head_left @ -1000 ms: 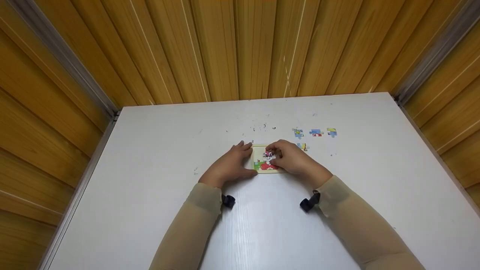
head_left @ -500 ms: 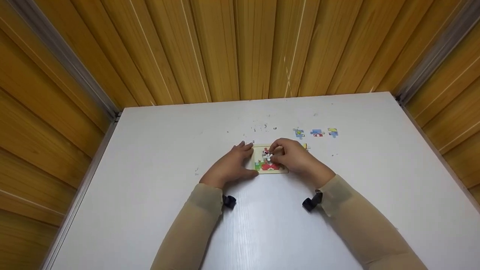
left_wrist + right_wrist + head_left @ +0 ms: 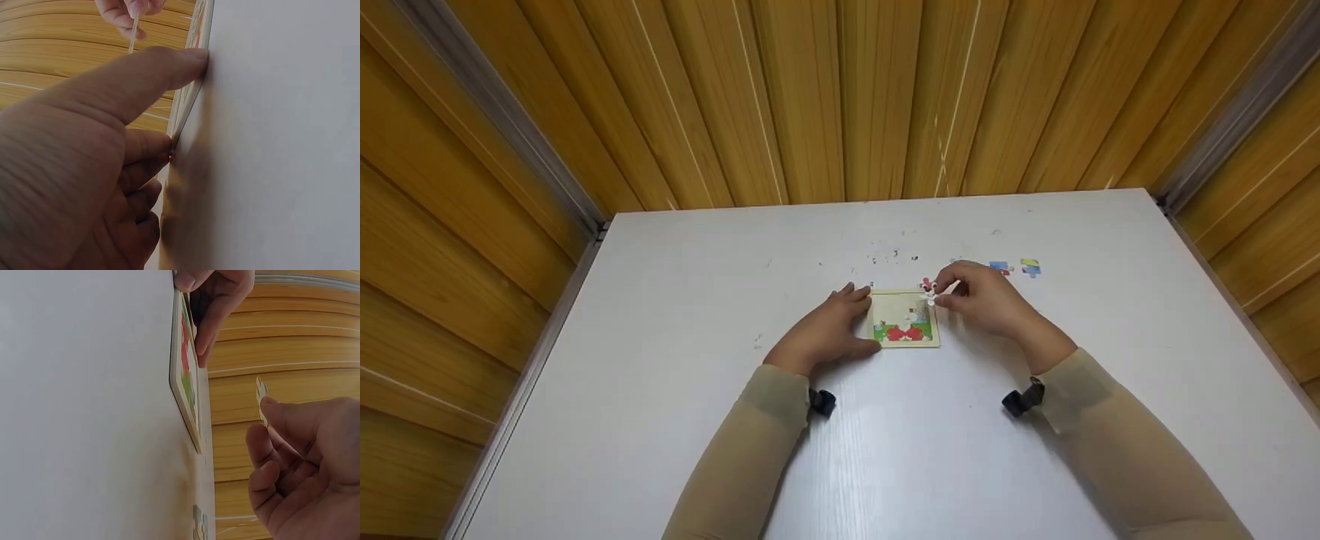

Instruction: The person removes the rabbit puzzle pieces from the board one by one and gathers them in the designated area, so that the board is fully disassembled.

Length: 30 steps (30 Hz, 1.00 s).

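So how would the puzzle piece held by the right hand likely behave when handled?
The puzzle piece is probably stiff: it projects straight past the fingers. It looks thin, so likely light. Being flat, it should hardly roll.

Two hands (image 3: 829,322), one tray (image 3: 910,345), one held puzzle piece (image 3: 928,289) — and at least two loose pieces (image 3: 1030,268) — on one table (image 3: 885,457).

The head view looks forward and down from well above the table (image 3: 900,465), the wooden wall (image 3: 877,105) at 12 o'clock. Both wrist views sit low, close and turned sideways: the left has the table at 3 o'clock, its left hand (image 3: 73,174) at 8; the right, table at 9, right hand (image 3: 315,461) at 4. All share the puzzle tray (image 3: 907,346).
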Each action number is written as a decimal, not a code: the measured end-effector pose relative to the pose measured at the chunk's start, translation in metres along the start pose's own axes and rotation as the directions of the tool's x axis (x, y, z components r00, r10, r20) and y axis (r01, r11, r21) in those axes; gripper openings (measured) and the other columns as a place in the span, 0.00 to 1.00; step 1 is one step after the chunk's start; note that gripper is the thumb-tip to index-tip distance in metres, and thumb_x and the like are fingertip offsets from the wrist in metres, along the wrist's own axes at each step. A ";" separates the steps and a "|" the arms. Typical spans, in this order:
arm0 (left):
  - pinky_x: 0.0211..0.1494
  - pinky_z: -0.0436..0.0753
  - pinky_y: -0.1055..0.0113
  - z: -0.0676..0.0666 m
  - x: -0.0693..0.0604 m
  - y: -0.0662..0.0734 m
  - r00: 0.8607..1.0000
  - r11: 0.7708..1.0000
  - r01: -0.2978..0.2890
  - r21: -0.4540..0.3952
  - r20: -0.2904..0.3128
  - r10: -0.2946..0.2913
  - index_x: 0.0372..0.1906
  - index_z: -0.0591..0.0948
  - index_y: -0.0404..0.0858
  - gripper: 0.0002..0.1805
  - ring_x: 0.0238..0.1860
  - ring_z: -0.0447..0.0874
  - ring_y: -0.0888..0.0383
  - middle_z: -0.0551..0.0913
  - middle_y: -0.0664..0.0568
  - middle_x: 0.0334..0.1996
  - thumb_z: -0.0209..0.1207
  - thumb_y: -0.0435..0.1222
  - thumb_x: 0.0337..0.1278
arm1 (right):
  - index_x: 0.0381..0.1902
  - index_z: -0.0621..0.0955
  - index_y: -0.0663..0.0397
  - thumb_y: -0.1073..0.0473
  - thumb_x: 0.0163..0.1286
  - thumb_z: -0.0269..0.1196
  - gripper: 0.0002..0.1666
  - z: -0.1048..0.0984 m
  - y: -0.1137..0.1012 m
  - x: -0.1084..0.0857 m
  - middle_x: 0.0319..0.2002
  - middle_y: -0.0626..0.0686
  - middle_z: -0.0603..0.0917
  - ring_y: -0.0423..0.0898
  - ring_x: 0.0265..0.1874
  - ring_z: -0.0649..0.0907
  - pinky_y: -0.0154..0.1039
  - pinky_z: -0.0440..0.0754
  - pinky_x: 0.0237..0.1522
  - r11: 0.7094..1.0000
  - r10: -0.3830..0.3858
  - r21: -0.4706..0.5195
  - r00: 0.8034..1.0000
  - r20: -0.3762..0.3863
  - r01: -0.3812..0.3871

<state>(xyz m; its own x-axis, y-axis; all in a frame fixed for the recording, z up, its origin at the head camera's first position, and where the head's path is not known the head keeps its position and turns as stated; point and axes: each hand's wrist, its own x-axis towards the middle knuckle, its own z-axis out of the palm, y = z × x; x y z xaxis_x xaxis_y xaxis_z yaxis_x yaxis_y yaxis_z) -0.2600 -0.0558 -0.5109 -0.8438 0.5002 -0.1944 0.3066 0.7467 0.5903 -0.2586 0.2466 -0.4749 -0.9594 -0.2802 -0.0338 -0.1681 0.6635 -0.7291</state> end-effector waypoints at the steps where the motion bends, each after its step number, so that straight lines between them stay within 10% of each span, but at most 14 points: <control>1: 0.96 0.59 0.47 0.000 0.000 0.000 1.000 1.000 0.002 -0.001 0.000 -0.002 0.89 0.69 0.45 0.50 0.96 0.48 0.44 0.61 0.57 0.93 0.78 0.49 0.68 | 0.49 0.90 0.52 0.62 0.79 0.73 0.04 -0.004 0.003 -0.001 0.58 0.55 0.89 0.52 0.48 0.85 0.37 0.82 0.50 1.000 -0.003 -0.005 1.000 -0.004 0.003; 30: 0.96 0.58 0.49 -0.001 0.001 0.000 1.000 1.000 0.014 -0.013 0.000 -0.014 0.89 0.69 0.44 0.51 0.96 0.47 0.47 0.61 0.58 0.93 0.79 0.50 0.66 | 0.53 0.88 0.55 0.61 0.82 0.70 0.07 -0.056 0.070 -0.037 0.63 0.61 0.88 0.48 0.43 0.85 0.33 0.81 0.41 0.978 0.181 -0.085 0.979 -0.089 -0.188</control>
<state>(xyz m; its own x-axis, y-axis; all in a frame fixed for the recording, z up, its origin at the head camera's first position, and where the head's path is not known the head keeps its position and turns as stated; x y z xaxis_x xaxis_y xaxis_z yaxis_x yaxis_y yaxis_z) -0.2613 -0.0558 -0.5100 -0.8479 0.4897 -0.2031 0.2888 0.7479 0.5977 -0.2474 0.3426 -0.4865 -0.9903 -0.0926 -0.1040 -0.0030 0.7611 -0.6486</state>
